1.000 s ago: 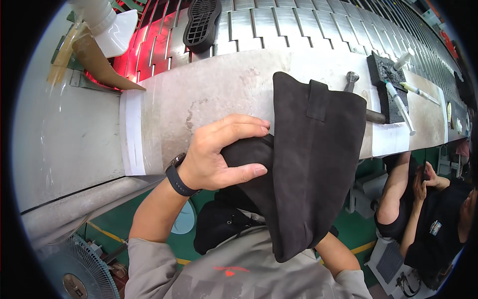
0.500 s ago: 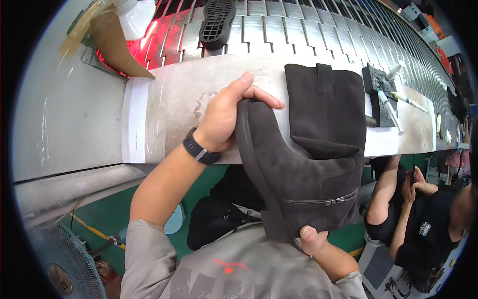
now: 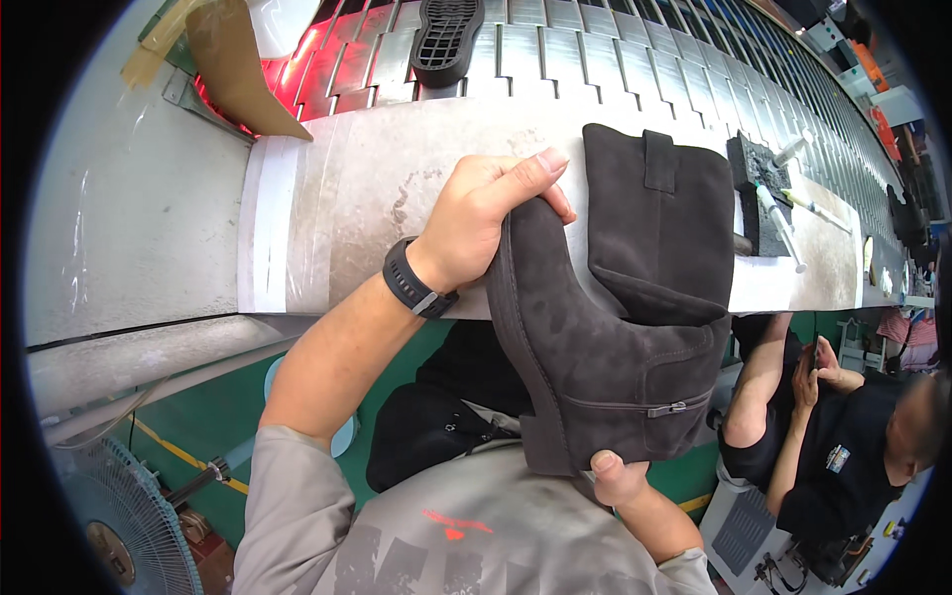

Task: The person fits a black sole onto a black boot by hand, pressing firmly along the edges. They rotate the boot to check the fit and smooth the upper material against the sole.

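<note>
I hold a dark suede boot (image 3: 610,362) on its side across the table's near edge. Its sole and heel face left, and a short metal zip runs along the ankle. The shaft (image 3: 659,223) is folded at the ankle and lies pointing away on the table. Around the toe, my left hand (image 3: 486,213) is closed, its thumb stretched along the toe end. My right hand (image 3: 623,481) grips the heel end from below; only the thumb and part of the palm show, as the boot hides its other fingers.
Beyond the pale worktable (image 3: 347,218) runs a slatted metal conveyor (image 3: 555,55) bearing a black shoe sole (image 3: 446,40). Right of the boot, syringes (image 3: 778,220) rest by a black block (image 3: 754,178). A fan (image 3: 124,526) stands lower left; a co-worker (image 3: 843,456) sits at right.
The boot and my left hand appear slightly further right in the picture, and the left thumb lies flatter over the toe. My right hand keeps its hold at the heel.
</note>
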Tool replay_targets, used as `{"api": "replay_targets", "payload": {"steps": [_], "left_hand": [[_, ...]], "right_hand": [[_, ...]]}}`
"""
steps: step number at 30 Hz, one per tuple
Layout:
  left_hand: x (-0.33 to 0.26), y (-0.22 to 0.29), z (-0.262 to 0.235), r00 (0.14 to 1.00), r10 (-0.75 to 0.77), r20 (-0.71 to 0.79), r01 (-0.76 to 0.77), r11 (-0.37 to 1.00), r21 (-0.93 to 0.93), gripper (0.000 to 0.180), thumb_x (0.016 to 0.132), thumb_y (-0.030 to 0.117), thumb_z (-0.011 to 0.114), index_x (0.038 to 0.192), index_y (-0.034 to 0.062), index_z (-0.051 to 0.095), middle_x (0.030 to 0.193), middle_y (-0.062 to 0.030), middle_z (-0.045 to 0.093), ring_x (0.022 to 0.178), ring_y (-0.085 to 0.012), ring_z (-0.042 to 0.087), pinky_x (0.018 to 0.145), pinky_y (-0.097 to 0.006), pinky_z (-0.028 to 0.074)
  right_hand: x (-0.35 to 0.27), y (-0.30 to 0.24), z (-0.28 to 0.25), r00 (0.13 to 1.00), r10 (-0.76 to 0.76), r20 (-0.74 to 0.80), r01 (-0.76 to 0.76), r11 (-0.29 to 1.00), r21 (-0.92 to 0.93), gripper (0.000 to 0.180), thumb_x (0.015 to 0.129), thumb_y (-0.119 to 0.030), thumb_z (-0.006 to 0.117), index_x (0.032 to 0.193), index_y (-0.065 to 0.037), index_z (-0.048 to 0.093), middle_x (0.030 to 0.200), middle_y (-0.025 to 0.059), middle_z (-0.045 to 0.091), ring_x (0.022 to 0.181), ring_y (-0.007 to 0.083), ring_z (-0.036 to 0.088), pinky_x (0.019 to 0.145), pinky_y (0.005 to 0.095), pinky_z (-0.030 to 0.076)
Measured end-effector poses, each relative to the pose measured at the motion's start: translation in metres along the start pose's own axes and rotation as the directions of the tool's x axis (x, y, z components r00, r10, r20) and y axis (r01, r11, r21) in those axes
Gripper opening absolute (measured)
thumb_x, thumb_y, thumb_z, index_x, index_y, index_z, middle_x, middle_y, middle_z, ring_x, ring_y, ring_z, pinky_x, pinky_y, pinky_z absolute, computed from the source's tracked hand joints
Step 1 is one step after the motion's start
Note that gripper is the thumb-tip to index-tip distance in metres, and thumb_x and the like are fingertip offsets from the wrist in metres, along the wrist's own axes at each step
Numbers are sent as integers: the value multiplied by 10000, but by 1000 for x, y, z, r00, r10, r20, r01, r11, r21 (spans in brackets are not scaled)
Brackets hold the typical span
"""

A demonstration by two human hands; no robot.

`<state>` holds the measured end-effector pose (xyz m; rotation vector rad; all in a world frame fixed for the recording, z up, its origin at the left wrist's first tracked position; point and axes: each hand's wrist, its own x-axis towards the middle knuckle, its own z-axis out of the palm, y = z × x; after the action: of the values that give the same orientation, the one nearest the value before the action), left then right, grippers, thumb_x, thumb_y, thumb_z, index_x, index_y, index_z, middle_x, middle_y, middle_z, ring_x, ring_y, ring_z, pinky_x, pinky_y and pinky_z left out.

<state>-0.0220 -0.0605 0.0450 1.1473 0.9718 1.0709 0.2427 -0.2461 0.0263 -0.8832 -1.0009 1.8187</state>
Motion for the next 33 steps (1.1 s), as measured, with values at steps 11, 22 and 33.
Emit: {"api": "replay_targets", "payload": {"steps": [11, 22, 33], "left_hand": [[-69, 0, -38, 999, 43, 8, -43, 938, 345, 1355, 712, 369, 1021, 1733, 21, 202, 1643, -267, 465, 1398, -372, 622, 1158, -446, 492], [-71, 0, -58, 951, 183, 249, -298, 756, 583, 835, 721, 302, 1018, 1419, -5, 677, 1409, -198, 688, 1281, -323, 692, 1115, -411, 523], [-58, 17, -59, 986, 88, 143, -144, 884, 444, 556, 826, 271, 915, 1266, -7, 720, 1167, -136, 742, 1100, -269, 712, 1001, -390, 540]], "right_hand": [[-13, 40, 11, 999, -31, -39, 28, 995, -92, 759, 968, -372, 793, 1524, 46, 490, 1509, 199, 596, 1392, 355, 589, 1170, 489, 491], [10, 54, 13, 999, -33, -33, 25, 978, -207, 672, 977, -382, 787, 1461, 26, 560, 1466, 183, 629, 1366, 343, 609, 1154, 477, 500], [26, 15, 11, 989, -71, 128, 121, 886, -447, 592, 986, -392, 780, 1397, 6, 629, 1424, 166, 661, 1340, 330, 629, 1138, 464, 508]]}}
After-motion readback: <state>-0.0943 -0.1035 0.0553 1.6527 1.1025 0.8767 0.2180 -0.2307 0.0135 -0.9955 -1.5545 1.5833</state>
